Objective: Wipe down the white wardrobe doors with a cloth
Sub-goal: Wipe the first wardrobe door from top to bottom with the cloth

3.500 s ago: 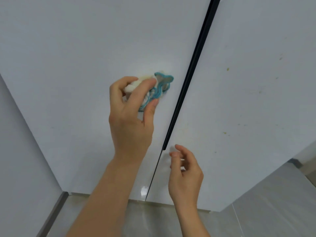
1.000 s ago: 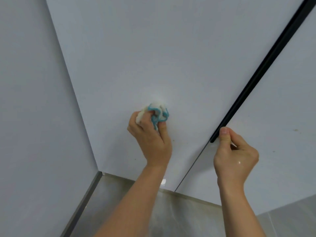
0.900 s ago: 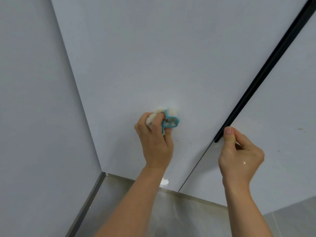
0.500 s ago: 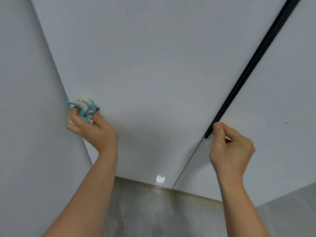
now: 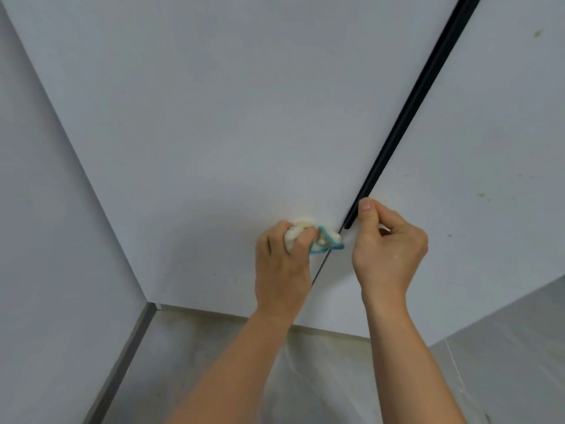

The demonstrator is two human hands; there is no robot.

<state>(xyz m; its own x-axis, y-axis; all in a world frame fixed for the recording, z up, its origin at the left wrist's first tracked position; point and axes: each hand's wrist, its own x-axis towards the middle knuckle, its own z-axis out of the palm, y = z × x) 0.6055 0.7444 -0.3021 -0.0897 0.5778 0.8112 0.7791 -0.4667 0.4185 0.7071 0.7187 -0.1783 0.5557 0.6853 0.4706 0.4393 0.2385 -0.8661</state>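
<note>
White, smooth panels are filling nearly the whole view, with a strip of pale glossy floor [image 5: 214,362] showing below them and a plain grey side wall [image 5: 46,209] closing in on the left.

Starting at the left hand [image 5: 282,270]: it is gripping a small bunched white cloth with a teal blue edging [image 5: 318,238], fingers curled round it, and pressing the wad against the left white wardrobe door [image 5: 229,117] low down, right at that door's right edge. The cloth's teal loop is reaching across the thin seam toward the neighbouring panel. Just beside it, the right hand [image 5: 388,249] is resting against the right white wardrobe door [image 5: 489,148], fingers curled in, its thumb pressing along the lower end of the long black recessed handle strip [image 5: 406,108]; whether it is pinching anything is not clear.

That strip is running up and to the right between the two doors, and its long line is the thing the next stroke turns on: the cloth is sitting immediately left of and below its end, so the left hand is the nearer one to follow it upward or cross onto the right door. Small yellowish specks [image 5: 481,194] are dotting the right door's matt surface, which looks like it is awaiting wiping.
</note>
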